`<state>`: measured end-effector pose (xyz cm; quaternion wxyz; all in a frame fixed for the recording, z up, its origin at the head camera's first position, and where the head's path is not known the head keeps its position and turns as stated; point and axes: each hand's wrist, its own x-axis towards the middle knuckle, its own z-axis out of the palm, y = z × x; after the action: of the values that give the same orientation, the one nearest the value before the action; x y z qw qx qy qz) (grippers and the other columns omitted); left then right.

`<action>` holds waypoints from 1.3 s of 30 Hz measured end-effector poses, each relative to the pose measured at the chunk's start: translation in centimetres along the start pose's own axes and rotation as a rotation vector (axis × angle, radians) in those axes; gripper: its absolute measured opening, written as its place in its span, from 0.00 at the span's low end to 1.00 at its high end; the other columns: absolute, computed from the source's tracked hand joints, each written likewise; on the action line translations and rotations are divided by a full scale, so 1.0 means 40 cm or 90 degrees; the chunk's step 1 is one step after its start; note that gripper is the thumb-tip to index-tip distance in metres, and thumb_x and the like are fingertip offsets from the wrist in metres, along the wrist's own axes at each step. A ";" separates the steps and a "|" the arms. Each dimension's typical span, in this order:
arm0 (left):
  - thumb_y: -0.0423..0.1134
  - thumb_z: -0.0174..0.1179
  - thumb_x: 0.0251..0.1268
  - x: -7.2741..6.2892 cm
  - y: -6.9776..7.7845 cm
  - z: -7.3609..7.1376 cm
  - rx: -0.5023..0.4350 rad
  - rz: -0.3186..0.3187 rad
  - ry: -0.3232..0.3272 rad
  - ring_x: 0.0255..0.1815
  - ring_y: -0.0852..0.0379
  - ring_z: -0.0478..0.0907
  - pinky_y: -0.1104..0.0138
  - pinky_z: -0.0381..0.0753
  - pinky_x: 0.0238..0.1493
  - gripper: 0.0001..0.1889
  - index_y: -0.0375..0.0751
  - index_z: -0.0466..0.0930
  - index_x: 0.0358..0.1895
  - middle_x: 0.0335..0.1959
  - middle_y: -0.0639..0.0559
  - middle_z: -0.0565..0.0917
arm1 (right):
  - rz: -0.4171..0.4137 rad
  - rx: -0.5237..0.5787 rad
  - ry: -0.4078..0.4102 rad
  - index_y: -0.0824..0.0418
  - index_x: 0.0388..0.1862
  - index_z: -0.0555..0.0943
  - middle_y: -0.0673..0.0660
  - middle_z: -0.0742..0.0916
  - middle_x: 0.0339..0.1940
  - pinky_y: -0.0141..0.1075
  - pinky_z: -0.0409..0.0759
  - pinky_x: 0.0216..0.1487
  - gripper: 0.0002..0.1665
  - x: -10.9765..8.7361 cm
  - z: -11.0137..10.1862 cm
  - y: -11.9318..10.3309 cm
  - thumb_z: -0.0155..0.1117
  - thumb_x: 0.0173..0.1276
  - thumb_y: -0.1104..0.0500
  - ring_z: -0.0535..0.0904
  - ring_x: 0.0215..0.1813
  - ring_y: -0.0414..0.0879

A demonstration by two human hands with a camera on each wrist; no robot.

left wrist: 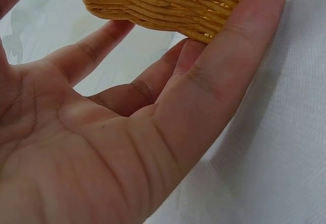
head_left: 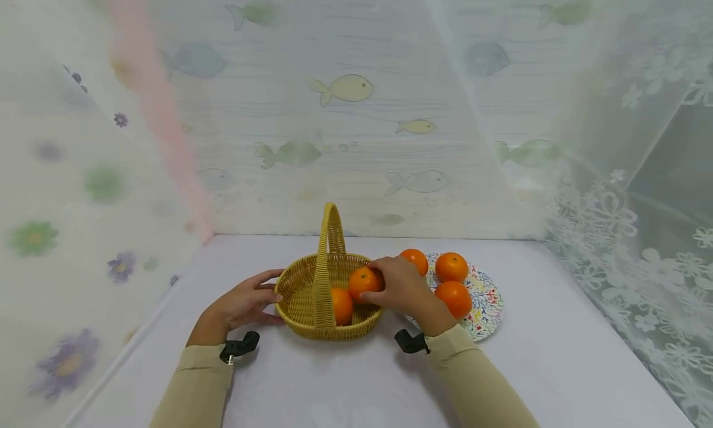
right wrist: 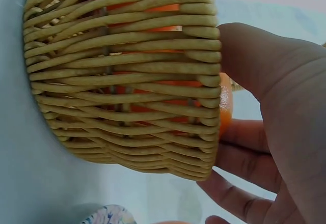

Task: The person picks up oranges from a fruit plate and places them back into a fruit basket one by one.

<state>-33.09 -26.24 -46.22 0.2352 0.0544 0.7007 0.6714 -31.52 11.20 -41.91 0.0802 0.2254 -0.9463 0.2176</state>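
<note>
A yellow wicker basket [head_left: 334, 334] with a tall arched handle stands on the white-covered table. My left hand [head_left: 245, 301] rests against its left end, fingers spread and nearly straight; the left wrist view shows fingertips touching the weave and the palm apart from it. At the right end, my right hand [head_left: 402, 286] reaches over the rim and pinches an orange [head_left: 364, 281] between thumb and fingers, inside the basket. Another orange [head_left: 341, 306] lies beside it, partly behind the handle. In the right wrist view, the basket wall [right wrist: 127, 81] hides most of the fruit.
Right of the basket is a round plate [head_left: 490, 304] with a colourful pattern. It bears three oranges: one at the back [head_left: 452, 267], one in front [head_left: 453, 298], and one [head_left: 414, 261] partly behind my right hand. Fish-printed curtains [head_left: 351, 88] hang behind the table.
</note>
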 end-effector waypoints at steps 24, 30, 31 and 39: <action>0.32 0.60 0.72 -0.011 0.009 0.003 -0.011 0.010 -0.024 0.72 0.38 0.70 0.38 0.83 0.58 0.40 0.49 0.52 0.83 0.83 0.36 0.55 | -0.001 -0.022 -0.020 0.52 0.64 0.83 0.47 0.88 0.55 0.43 0.79 0.61 0.36 -0.008 -0.007 -0.015 0.77 0.60 0.37 0.79 0.56 0.47; 0.31 0.61 0.71 -0.005 0.005 0.004 -0.012 0.011 -0.008 0.73 0.38 0.70 0.38 0.83 0.57 0.40 0.48 0.54 0.83 0.81 0.35 0.58 | 0.000 -0.019 -0.021 0.52 0.64 0.82 0.47 0.87 0.56 0.45 0.78 0.64 0.35 -0.001 -0.010 -0.007 0.77 0.61 0.38 0.79 0.58 0.48; 0.31 0.60 0.71 -0.005 0.005 0.005 -0.011 0.011 -0.007 0.72 0.38 0.70 0.38 0.83 0.57 0.40 0.48 0.54 0.83 0.81 0.35 0.59 | 0.001 -0.020 -0.023 0.52 0.65 0.82 0.48 0.87 0.57 0.46 0.78 0.66 0.36 0.000 -0.011 -0.005 0.76 0.62 0.38 0.79 0.60 0.49; 0.30 0.62 0.69 -0.006 0.003 0.007 -0.026 0.012 -0.008 0.70 0.41 0.72 0.38 0.83 0.57 0.39 0.48 0.57 0.82 0.77 0.34 0.64 | 0.022 0.028 0.008 0.57 0.64 0.83 0.54 0.86 0.63 0.53 0.79 0.68 0.34 -0.002 -0.034 0.017 0.76 0.64 0.41 0.79 0.63 0.55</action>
<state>-32.82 -26.07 -46.06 0.2344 0.0606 0.6848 0.6873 -31.68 12.40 -40.99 0.0771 0.2096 -0.9444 0.2414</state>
